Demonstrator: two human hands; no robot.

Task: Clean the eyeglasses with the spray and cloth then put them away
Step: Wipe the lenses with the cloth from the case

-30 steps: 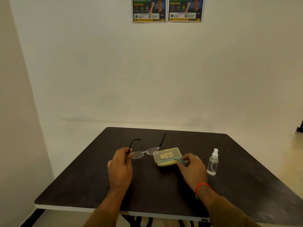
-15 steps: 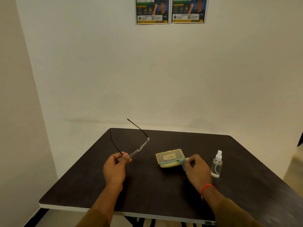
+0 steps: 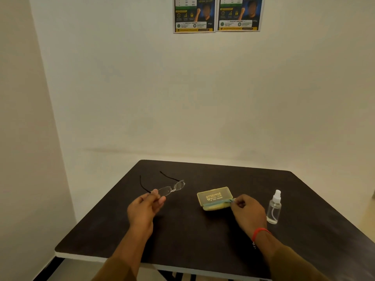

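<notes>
My left hand pinches the rimless eyeglasses at the near lens, holding them low over the dark table, with the thin black temples unfolded and pointing away to the left. A yellowish translucent glasses case lies at the table's middle with its lid ajar. A pale blue-grey cloth pokes out of the case's front edge, and my right hand pinches its right end. The small clear spray bottle with a white nozzle stands upright just right of my right hand, untouched.
The table stands against a plain cream wall, with a side wall close on the left. Two posters hang high on the wall. The table's white front edge is near me, with dark frame legs below.
My left hand has swung the eyeglasses from in front of the case out to the left, raised them, then lowered them towards the table. My right hand stays on the cloth at the case.
</notes>
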